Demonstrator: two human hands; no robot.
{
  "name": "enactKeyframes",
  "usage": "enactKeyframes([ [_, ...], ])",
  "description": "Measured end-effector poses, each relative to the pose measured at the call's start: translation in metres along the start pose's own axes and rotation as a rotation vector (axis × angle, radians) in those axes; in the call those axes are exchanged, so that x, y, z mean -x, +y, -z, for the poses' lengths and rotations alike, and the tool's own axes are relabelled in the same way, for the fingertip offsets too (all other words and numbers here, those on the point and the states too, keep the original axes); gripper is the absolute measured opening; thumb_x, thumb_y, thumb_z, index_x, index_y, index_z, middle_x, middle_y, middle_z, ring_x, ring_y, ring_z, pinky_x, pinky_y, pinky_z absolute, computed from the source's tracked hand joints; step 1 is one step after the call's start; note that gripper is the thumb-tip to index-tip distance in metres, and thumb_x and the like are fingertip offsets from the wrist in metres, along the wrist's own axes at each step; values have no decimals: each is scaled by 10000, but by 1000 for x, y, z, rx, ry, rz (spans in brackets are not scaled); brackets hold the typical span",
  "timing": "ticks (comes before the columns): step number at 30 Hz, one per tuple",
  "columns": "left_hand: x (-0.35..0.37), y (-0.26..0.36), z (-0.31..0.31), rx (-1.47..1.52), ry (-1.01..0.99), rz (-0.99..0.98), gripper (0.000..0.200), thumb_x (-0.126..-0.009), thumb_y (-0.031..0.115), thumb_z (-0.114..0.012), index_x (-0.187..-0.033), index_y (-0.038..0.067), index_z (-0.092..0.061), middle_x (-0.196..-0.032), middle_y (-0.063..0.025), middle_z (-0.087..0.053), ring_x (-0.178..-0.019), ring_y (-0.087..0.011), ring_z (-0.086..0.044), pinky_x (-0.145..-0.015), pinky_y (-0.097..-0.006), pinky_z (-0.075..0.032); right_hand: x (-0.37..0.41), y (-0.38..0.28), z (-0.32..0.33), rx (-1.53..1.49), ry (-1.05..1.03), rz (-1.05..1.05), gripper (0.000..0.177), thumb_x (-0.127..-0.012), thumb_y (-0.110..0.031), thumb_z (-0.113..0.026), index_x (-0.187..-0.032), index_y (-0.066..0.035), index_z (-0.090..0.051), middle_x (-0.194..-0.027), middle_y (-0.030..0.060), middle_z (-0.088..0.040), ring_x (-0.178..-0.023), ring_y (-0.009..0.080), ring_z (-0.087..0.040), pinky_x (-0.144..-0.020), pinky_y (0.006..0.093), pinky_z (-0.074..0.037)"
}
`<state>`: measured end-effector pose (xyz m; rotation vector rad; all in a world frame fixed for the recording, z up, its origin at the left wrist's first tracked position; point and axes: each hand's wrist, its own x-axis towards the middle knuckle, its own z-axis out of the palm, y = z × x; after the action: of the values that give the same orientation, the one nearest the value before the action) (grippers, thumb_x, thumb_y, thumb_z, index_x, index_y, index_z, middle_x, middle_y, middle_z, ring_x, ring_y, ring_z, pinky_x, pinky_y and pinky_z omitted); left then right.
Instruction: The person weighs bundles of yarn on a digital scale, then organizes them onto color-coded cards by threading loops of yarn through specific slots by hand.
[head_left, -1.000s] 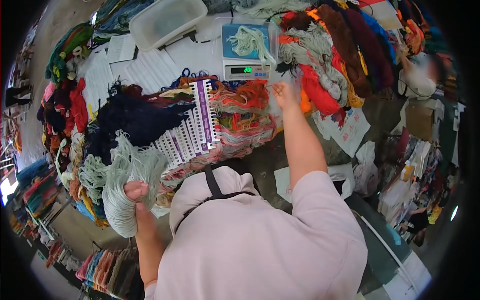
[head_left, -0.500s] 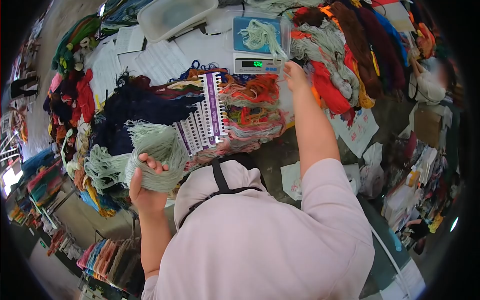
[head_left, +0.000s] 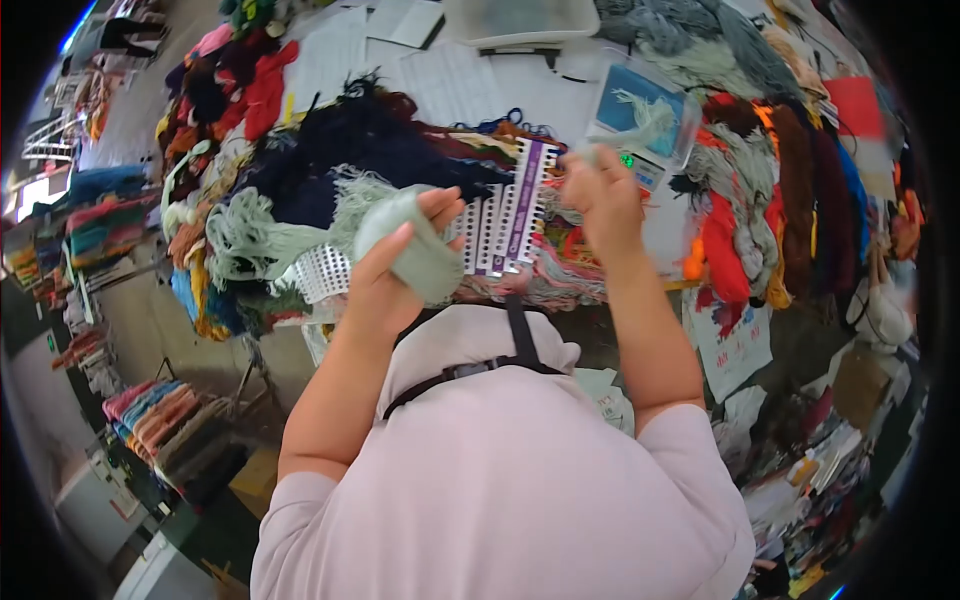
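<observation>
A thick skein of pale green yarn [head_left: 425,262] is wrapped in my left hand [head_left: 392,270], whose fingers curl over it. Its loose end trails over dark navy yarn [head_left: 320,150]. My right hand [head_left: 608,205] is raised over the table, fingers bent together and blurred by motion; pale green strands seem to run from it toward the scale. A small pale green bundle [head_left: 650,122] lies on the blue pan of the digital scale [head_left: 640,170], partly behind that hand. Between my hands are purple and white punched cards [head_left: 525,205] with coloured threads.
Papers [head_left: 445,85] and a clear plastic tub [head_left: 520,22] are at the back of the table. Red, brown and grey yarn hanks [head_left: 725,245] lie to the right. More yarn [head_left: 265,95] is heaped at the left. Another person [head_left: 882,312] is at the far right.
The view has turned, shifting the table's contents rightward and up. My right hand has pulled back from the scale's edge toward my body, and my left hand has come nearer to it with the skein.
</observation>
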<state>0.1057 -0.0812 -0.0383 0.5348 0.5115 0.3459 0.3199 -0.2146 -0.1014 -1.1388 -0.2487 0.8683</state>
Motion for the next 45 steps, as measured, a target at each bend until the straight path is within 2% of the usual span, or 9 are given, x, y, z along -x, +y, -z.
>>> enactKeyframes([
  [2,0,2,-8,-19,15,-10,468,-923,193,-463,-1350,6,-418,-1375,-129,-454,-1283,-242,-421,-1022,-413,-378,30,-27,-65,260,-262,-178,248,-852,-99,-629,-1090,-31,-623,-683,-54,-501,-590,27,-443,-536,194,-364],
  [11,25,15,8,105,-27,-75,449,-912,184,-506,-1310,-17,-452,-1274,-151,-522,-1176,-242,-512,-1014,-390,-380,48,-16,-117,624,-416,-35,162,-812,-138,-655,-805,7,-583,-776,42,-533,-747,120,-524,-664,284,-408],
  [14,30,18,8,125,-63,-60,437,-913,186,-512,-1295,-22,-469,-1257,-147,-535,-1180,-240,-509,-1019,-390,-375,51,9,-120,241,-396,41,147,-822,-123,-647,-839,7,-579,-779,29,-542,-746,106,-520,-678,277,-420],
  [18,34,22,4,111,-102,-36,432,-911,187,-521,-1288,-20,-481,-1238,-131,-548,-1161,-238,-522,-1002,-387,-393,59,-7,-130,215,-419,-159,129,-831,-103,-639,-852,6,-574,-778,17,-535,-751,90,-513,-690,267,-426],
  [30,37,29,6,-20,-113,-127,528,-836,70,-611,-1326,-36,-443,-1038,-100,-614,-1008,-199,-587,-937,-344,-436,70,-11,-129,385,-424,87,118,-811,-101,-676,-809,0,-614,-754,-3,-525,-676,79,-457,-638,251,-377],
  [36,27,35,12,-101,-260,-143,569,-791,68,-611,-1319,-62,-447,-880,-62,-600,-915,-150,-576,-926,-309,-430,62,-35,-123,215,-437,-229,148,-878,-77,-578,-974,26,-625,-816,56,-645,-782,133,-590,-789,280,-459],
  [39,30,43,52,-170,-283,90,392,-760,67,-619,-1128,-62,-587,-727,-47,-583,-634,-153,-561,-768,-349,-508,44,-73,-110,75,-711,-484,125,-864,-111,-627,-915,4,-626,-763,16,-606,-651,64,-524,-618,208,-424],
  [40,41,51,31,-244,-90,42,249,-762,67,-625,-983,-46,-625,-635,-30,-538,-515,-121,-480,-669,-350,-514,38,-93,-105,109,-716,-434,147,-873,-121,-619,-932,14,-629,-716,-1,-574,-598,61,-487,-561,209,-390],
  [45,39,65,139,160,-210,145,212,-958,184,-445,-916,57,-609,-535,75,-305,-463,-52,-328,-656,-284,-444,16,-237,-61,260,-587,108,267,-940,-192,-522,-1028,36,-631,-543,-76,-289,-472,38,-284,-421,224,-221],
])
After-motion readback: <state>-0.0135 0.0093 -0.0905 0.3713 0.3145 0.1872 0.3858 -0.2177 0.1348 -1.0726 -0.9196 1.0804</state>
